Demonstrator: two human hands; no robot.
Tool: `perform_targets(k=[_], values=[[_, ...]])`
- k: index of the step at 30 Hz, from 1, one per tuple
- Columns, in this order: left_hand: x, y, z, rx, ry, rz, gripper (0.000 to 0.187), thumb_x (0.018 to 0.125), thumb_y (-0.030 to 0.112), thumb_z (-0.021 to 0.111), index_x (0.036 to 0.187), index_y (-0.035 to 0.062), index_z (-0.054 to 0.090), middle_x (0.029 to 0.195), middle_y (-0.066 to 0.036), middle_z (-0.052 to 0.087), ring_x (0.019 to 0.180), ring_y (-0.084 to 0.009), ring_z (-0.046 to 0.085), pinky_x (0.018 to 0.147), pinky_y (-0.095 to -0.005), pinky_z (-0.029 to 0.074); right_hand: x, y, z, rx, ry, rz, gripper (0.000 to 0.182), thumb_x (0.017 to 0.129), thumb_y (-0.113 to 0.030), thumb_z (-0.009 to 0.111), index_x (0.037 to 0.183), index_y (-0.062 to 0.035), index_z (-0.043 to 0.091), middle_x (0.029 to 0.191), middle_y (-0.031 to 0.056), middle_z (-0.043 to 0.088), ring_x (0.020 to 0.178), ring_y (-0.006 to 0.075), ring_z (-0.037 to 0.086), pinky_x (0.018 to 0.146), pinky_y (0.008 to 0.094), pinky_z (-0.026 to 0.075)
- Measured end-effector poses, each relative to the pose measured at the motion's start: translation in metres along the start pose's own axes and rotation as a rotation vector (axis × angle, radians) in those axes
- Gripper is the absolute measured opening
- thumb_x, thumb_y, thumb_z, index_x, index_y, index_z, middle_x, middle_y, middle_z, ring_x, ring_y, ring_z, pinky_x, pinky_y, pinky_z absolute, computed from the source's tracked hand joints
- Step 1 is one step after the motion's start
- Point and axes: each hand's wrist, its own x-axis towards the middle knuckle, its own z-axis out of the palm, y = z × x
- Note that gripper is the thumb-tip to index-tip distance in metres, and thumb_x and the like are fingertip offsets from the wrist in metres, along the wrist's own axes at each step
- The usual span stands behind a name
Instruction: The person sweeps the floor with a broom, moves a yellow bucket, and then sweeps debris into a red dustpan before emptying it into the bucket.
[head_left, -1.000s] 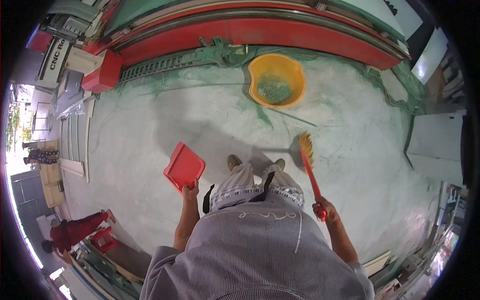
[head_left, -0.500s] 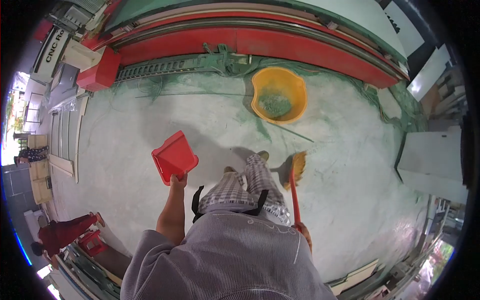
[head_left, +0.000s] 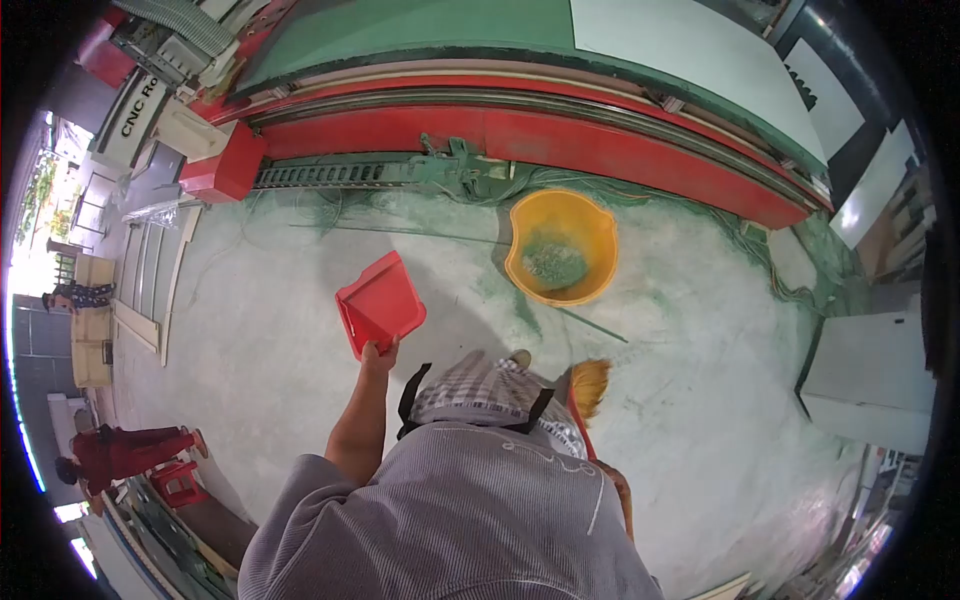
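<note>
My left hand (head_left: 379,355) is closed around the handle of a red dustpan (head_left: 385,303), held out in front of me to the left. Its tray looks bare apart from faint marks. Low at my right side, my right hand (head_left: 612,478) grips the red handle of a broom; my shirt hides part of the fingers and handle. The broom's straw-coloured bristles (head_left: 590,388) are down by the floor beside my leg. Ahead stands a yellow tub (head_left: 562,214) with greenish dust and chips (head_left: 553,264) in its bottom.
A red-sided CNC machine (head_left: 400,131) spans the far side, with cables and green dust along its base. A thin strip (head_left: 592,324) lies near the tub. A grey cabinet (head_left: 868,350) stands right. At left are a person in dark red (head_left: 135,455) and a red stool (head_left: 178,485).
The machine and tub sit lower in view. The dustpan has shifted right in the picture, still in my left hand. The broom head has come closer to my body.
</note>
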Motion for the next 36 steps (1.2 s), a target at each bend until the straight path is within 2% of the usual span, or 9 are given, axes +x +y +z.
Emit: perform_targets(k=[3,5,9,15,16,18,26,34,36], values=[[-0.025,-0.005,0.031,-0.147,0.105,-0.051,0.034,0.070,0.005,0.038,0.104,0.0035,0.040,0.099,-0.013,0.048,0.085,-0.0320,0.048,0.071,-0.0452,0.046,-0.064,-0.012,0.063,0.004,0.235,-0.278,0.024,0.078,-0.031,0.048,0.078,-0.0080,0.041,0.058,0.0042,0.044,0.043,0.0109,0.044,0.037,0.0208,0.038],[-0.001,-0.012,-0.003,0.486,-0.272,0.301,0.033,0.071,0.006,0.037,0.104,0.0031,0.040,0.098,-0.013,0.049,0.086,-0.0309,0.048,0.072,-0.0451,0.045,-0.055,-0.008,0.036,-0.033,-0.079,-0.349,0.026,0.076,-0.031,0.051,0.072,-0.0075,0.042,0.053,0.0032,0.042,0.040,0.0107,0.040,0.033,0.0217,0.033],[-0.002,-0.016,-0.017,0.987,-0.218,0.440,0.029,0.073,0.007,0.036,0.101,0.0028,0.043,0.097,-0.013,0.050,0.088,-0.0285,0.048,0.071,-0.0432,0.046,-0.023,0.019,-0.036,-0.112,-0.707,-0.461,0.030,0.071,-0.031,0.058,0.061,-0.0065,0.044,0.044,0.0012,0.036,0.034,0.0102,0.032,0.026,0.0237,0.024],[-0.042,-0.024,0.009,1.712,-0.031,0.513,0.024,0.074,0.008,0.036,0.096,0.0006,0.045,0.093,-0.013,0.051,0.087,-0.0244,0.049,0.071,-0.0395,0.047,-0.033,0.027,-0.027,-0.377,0.007,-0.349,0.044,0.079,-0.040,0.043,0.045,-0.0112,0.038,0.035,0.0018,0.036,0.025,0.0127,0.034,0.024,0.0226,0.028],[-0.037,-0.026,0.012,1.707,-0.041,0.507,0.024,0.074,0.008,0.036,0.096,0.0006,0.045,0.093,-0.013,0.051,0.087,-0.0244,0.049,0.071,-0.0395,0.047,-0.037,0.023,-0.018,-0.382,0.028,-0.373,0.043,0.079,-0.040,0.043,0.047,-0.0111,0.039,0.037,0.0020,0.037,0.026,0.0125,0.034,0.024,0.0225,0.028],[-0.027,-0.029,0.013,0.179,0.121,0.007,0.022,0.073,0.006,0.043,0.094,0.0001,0.047,0.091,-0.012,0.052,0.087,-0.0200,0.049,0.071,-0.0345,0.047,-0.047,0.009,-0.002,-0.401,0.072,-0.418,0.041,0.078,-0.039,0.044,0.049,-0.0109,0.039,0.039,0.0022,0.038,0.028,0.0123,0.035,0.026,0.0222,0.029],[-0.020,-0.041,-0.008,1.405,-0.171,0.473,0.026,0.074,0.008,0.036,0.097,0.0032,0.045,0.092,-0.013,0.051,0.087,-0.0280,0.049,0.069,-0.0408,0.048,-0.068,-0.004,0.045,-0.448,0.223,-0.426,0.033,0.078,-0.037,0.046,0.060,-0.0099,0.041,0.049,0.0033,0.042,0.035,0.0111,0.039,0.032,0.0211,0.033],[0.006,-0.024,0.010,-0.058,0.218,-0.198,0.033,0.067,0.003,0.038,0.099,0.0000,0.043,0.091,-0.017,0.051,0.081,-0.0337,0.051,0.069,-0.0435,0.048,-0.067,0.043,0.082,-0.314,0.358,-0.466,0.027,0.077,-0.034,0.047,0.070,-0.0089,0.042,0.059,0.0043,0.045,0.043,0.0100,0.043,0.039,0.0199,0.036],[0.012,-0.020,0.008,0.270,0.101,-0.074,0.034,0.067,0.003,0.039,0.100,0.0001,0.043,0.092,-0.017,0.050,0.081,-0.0342,0.050,0.069,-0.0436,0.048,-0.071,0.059,0.083,-0.286,0.400,-0.489,0.026,0.077,-0.034,0.048,0.073,-0.0087,0.043,0.062,0.0046,0.046,0.045,0.0097,0.044,0.040,0.0196,0.037]])
